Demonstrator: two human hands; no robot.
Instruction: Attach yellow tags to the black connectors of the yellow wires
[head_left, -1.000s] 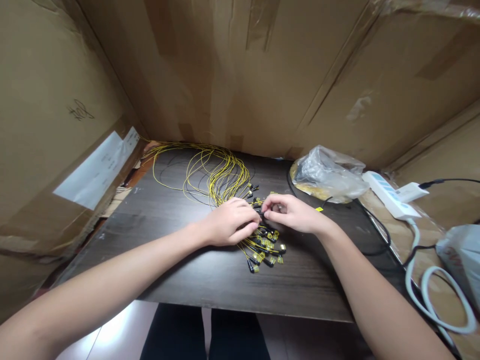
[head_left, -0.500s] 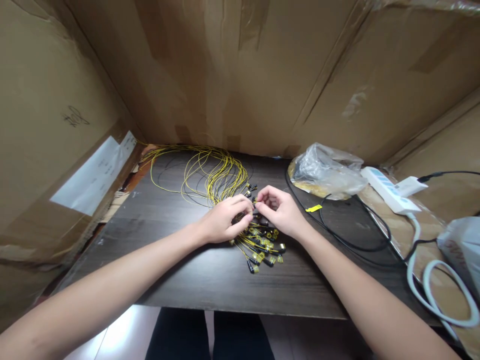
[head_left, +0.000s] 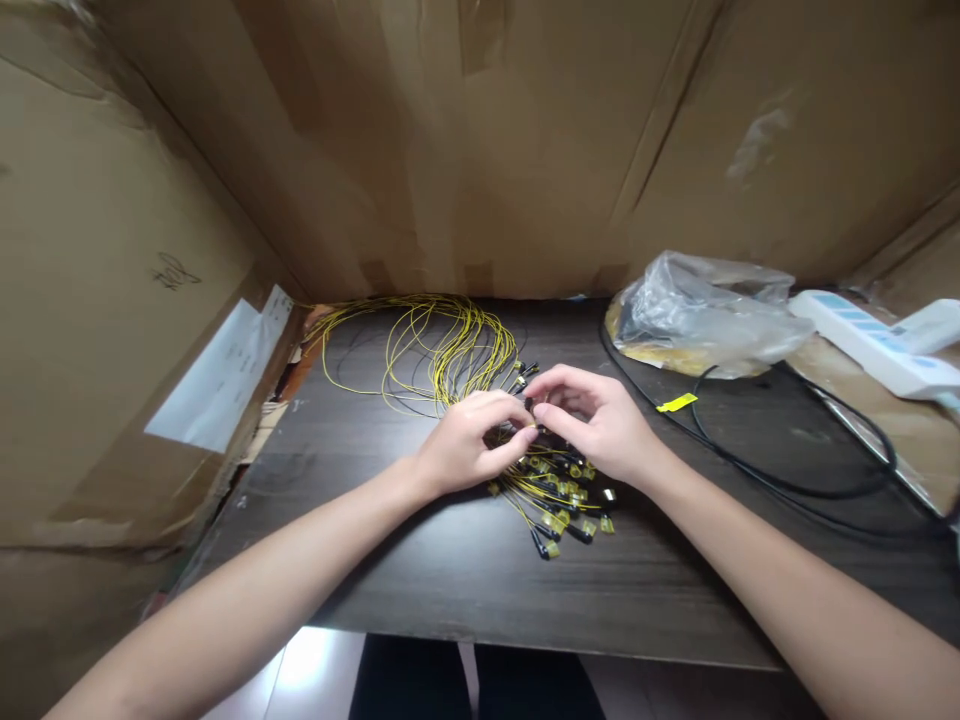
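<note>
Where the two hands meet over the middle of the dark wood-grain table (head_left: 420,590), the left hand (head_left: 469,450) and the right hand (head_left: 600,425) have their fingertips pinched together on one small black connector end from the bundle of thin yellow wires (head_left: 450,345); the piece itself is mostly hidden by the fingers, so its exact form cannot be told. The left hand's fingers are curled shut with thumb and forefinger pressed toward the right; the right hand's thumb and forefinger close on the same spot while its other fingers arch loosely above. The wires loop in a fan at the far side of the table, just behind the hands, and gather under them into a cluster of black connectors with yellow tags (head_left: 559,510) lying on the table just nearer than the hands. To the right, well apart, a crumpled clear plastic bag (head_left: 701,310) rests near the back edge, with a black cable (head_left: 772,480) curving past it and a small yellow label (head_left: 676,403) beside that cable. A white power strip (head_left: 870,335) lies at the far right. Cardboard walls (head_left: 487,140) enclose the table on the back and left.
</note>
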